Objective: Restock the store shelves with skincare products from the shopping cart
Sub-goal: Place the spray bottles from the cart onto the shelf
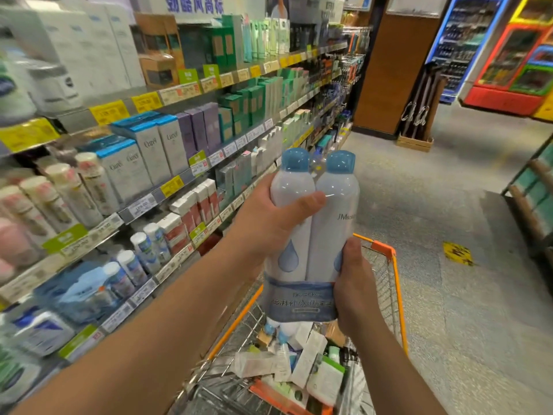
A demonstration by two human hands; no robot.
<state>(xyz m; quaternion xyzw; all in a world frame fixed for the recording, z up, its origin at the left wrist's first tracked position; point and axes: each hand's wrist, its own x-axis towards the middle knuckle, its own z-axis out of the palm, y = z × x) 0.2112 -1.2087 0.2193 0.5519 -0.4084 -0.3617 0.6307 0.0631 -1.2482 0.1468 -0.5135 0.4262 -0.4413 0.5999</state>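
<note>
Above the cart [386, 250] of boxes [311, 354], both hands grip twin-pack bottles [317, 217].

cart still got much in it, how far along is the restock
Done: the shelves on the left already look well filled. In hand: the left hand and right hand hold a twin pack of spray bottles above the cart, not yet shelved. Left: a pile of boxed products remains in the cart.

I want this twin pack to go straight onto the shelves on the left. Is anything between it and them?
Nothing visible does. The twin pack of spray bottles, held by the left hand and right hand above the shopping cart, has open air toward the shelves, though their rows look full.
</note>
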